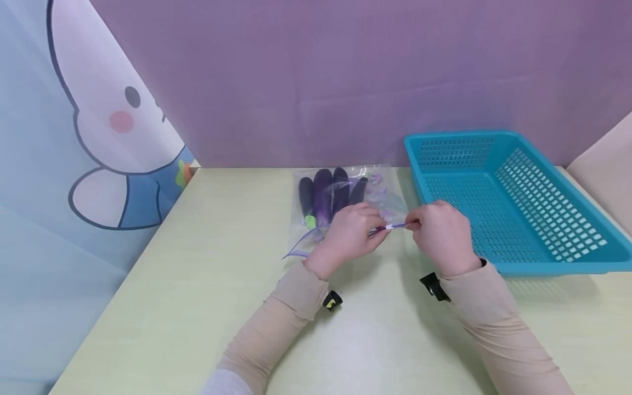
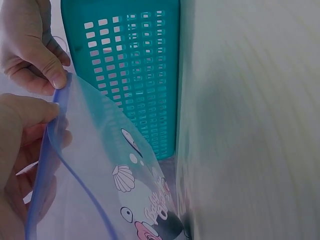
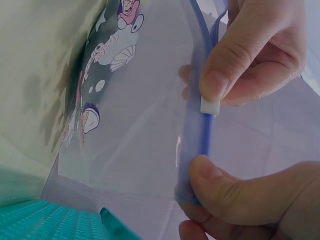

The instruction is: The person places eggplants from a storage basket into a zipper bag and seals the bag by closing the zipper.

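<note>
A clear zipper bag (image 1: 298, 211) with a purple-blue zip strip and sea-creature prints lies on the table, with several dark purple eggplants (image 1: 323, 192) inside. My left hand (image 1: 353, 230) pinches the white slider (image 3: 210, 106) on the strip between thumb and fingers. To its right, my right hand (image 1: 441, 233) grips the strip's right end, thumb on the near side, as the right wrist view shows. Between both hands the strip is pulled straight. Left of the slider, the bag's mouth gapes, its two blue edges apart. The left hand and wrist cover part of the mouth in the head view.
A teal plastic basket (image 1: 553, 267) with perforated walls stands on the right of the table, close beside my right hand. The pale table (image 1: 207, 263) stretches to the left and front. A purple cloth (image 1: 316, 82) hangs behind its back edge.
</note>
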Demonstrator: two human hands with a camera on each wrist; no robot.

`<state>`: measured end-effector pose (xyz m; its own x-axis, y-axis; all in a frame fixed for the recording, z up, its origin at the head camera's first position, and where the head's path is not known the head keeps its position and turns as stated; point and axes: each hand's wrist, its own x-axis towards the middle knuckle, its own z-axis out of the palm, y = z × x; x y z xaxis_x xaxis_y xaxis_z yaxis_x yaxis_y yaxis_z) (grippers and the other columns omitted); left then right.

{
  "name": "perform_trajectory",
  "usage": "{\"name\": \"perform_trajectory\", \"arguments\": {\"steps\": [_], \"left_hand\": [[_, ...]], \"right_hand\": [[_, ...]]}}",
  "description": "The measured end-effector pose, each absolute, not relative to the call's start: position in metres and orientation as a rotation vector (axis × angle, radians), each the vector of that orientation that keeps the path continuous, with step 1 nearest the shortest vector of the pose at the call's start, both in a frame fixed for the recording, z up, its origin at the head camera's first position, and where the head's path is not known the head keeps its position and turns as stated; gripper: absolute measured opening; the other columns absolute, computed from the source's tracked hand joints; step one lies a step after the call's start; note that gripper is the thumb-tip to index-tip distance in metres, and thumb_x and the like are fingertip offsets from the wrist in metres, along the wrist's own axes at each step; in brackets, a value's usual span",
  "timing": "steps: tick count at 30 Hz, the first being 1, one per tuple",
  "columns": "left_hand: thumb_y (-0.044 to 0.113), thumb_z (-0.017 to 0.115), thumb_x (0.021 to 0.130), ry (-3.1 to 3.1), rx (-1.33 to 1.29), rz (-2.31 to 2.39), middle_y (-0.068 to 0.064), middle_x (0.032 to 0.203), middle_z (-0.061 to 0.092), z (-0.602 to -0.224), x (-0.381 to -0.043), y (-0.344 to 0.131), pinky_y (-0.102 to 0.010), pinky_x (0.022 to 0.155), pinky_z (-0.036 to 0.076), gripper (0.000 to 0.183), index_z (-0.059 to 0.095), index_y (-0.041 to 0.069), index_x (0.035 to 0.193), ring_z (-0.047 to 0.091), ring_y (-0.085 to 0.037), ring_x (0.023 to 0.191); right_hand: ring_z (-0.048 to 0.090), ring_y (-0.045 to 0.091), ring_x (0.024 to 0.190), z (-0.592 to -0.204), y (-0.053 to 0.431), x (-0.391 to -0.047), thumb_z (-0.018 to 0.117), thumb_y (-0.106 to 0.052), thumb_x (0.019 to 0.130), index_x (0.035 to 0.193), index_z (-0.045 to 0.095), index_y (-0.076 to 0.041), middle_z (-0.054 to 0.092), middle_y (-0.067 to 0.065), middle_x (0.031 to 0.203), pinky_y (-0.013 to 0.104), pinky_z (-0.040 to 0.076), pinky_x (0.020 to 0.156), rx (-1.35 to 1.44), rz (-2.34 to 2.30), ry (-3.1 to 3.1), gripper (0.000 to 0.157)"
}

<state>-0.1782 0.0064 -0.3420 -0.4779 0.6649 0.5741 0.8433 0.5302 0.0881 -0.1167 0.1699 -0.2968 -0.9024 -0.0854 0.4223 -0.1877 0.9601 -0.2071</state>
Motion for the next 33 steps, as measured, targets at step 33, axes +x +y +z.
{"name": "perform_trajectory", "arguments": {"steps": [33], "left_hand": [[0.025,0.070,0.084,-2.273,-1.258,-0.515,0.008,0.074,0.062,-0.345,-0.178,-0.008,-0.025,0.071,0.050,0.011,0.076,0.017,0.084,0.058,-0.006,0.065]], "right_hand": [[0.057,0.031,0.067,-0.295,0.171,-0.117,0.074,0.001,0.076,0.079,0.074,0.001,0.069,0.018,0.077,0.044,0.048,0.052,0.218,0.384,-2.734,0.004]]}}
